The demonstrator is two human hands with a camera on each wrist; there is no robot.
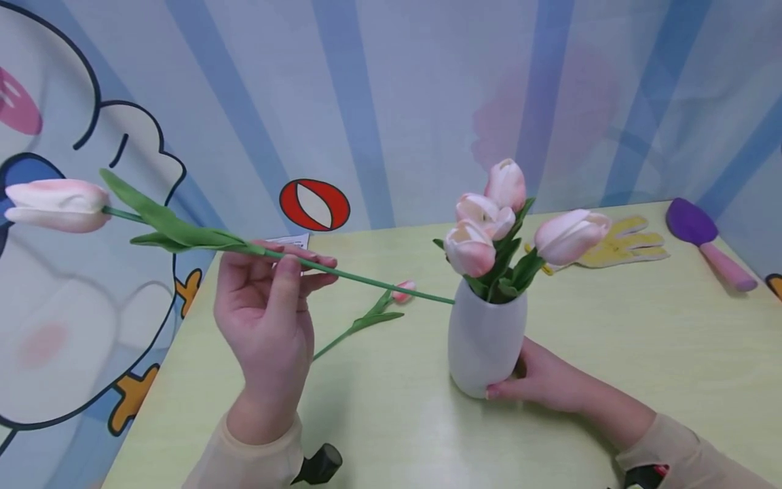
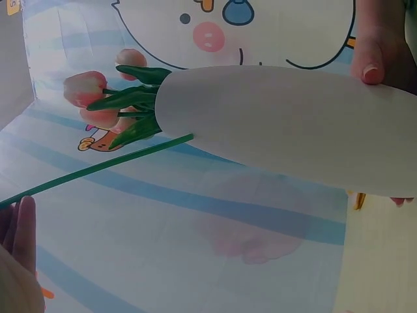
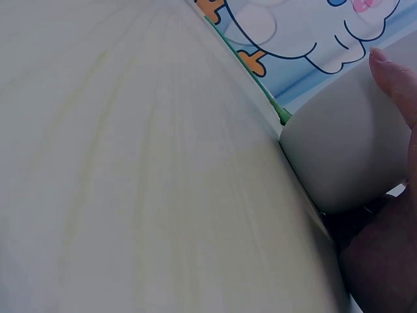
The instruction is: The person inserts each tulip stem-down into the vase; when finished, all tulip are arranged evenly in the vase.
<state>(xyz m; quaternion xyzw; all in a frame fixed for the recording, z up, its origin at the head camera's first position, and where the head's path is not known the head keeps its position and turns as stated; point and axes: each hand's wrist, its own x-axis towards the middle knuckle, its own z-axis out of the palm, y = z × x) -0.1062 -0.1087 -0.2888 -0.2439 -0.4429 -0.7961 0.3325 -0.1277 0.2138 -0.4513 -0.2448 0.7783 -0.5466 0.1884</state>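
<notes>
My left hand [image 1: 271, 316] pinches the green stem of a pale pink artificial tulip [image 1: 58, 204] between thumb and fingers. The tulip lies nearly level, its bloom to the left and its stem end beside the vase's upper side. A white vase [image 1: 485, 346] stands upright on the table with several pink tulips [image 1: 482, 217] in it. Low on the vase's right side, my right hand [image 1: 546, 380] grips it. In the left wrist view the stem [image 2: 98, 171] reaches toward the vase [image 2: 273, 124] near its rim; I cannot tell whether they touch.
Another tulip [image 1: 366, 319] lies on the table [image 1: 391, 421] behind the left hand. At the back right are a yellow and white glove [image 1: 629, 244] and a purple scoop [image 1: 693, 221] with a pink handle. A printed backdrop [image 1: 415, 102] rises behind the table.
</notes>
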